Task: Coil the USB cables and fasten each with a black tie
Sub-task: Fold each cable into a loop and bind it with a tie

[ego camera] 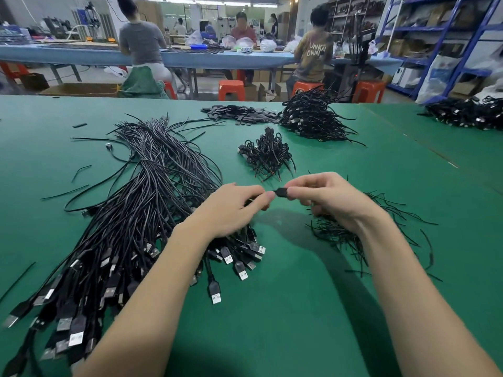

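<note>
1. Loose USB cables (141, 213) lay in a long glossy sheaf at left on the matte green table (272, 322); thin black ties (353, 229) sprawled at right.
2. Bare cloth lay open between both heaps; a small coiled pile (265, 153) sat beyond.
3. Left hand (231, 210) and right hand (326, 200) met fingertip to fingertip, both pinched narrowly on one black plug (280, 192), held above the table.

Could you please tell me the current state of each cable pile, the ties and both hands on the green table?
Loose USB cables: uncoiled, fanned out, plugs toward the person.
Small coiled pile: bundled.
Large coiled pile: bundled, heaped.
Black ties: loose, under the right wrist.
Left hand: pinching a cable.
Right hand: fingers pinching the black plug.
</note>
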